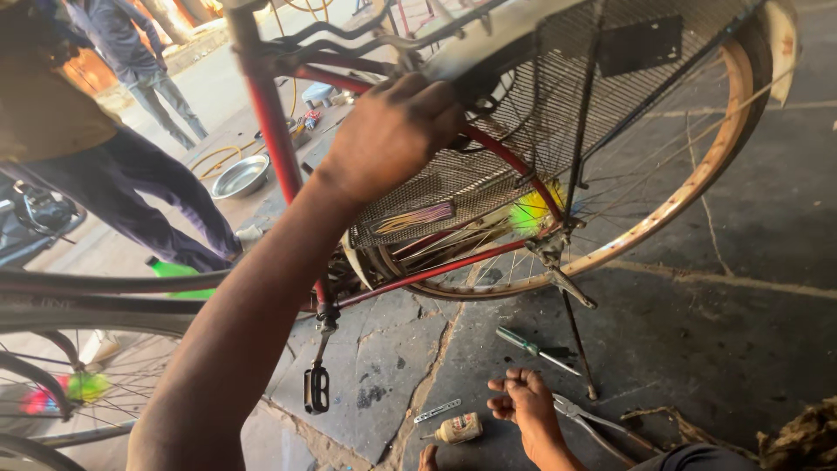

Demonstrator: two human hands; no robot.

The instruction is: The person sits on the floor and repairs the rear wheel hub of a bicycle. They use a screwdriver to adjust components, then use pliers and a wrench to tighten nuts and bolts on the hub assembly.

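Up against the rear wheel (697,174), my left hand (392,131) is clenched over the red stay (514,166) where it meets the mesh guard (488,183), steadying the bicycle on its stand (577,336). My fingertips are hidden behind the mesh. Down on the stone floor (697,331), my right hand (523,399) lies palm up, loosely curled and holding nothing, with the pliers (602,427), screwdriver (532,347) and small bottle (458,427) kept close. The wheel's top is cut off, and the hub is blurred.
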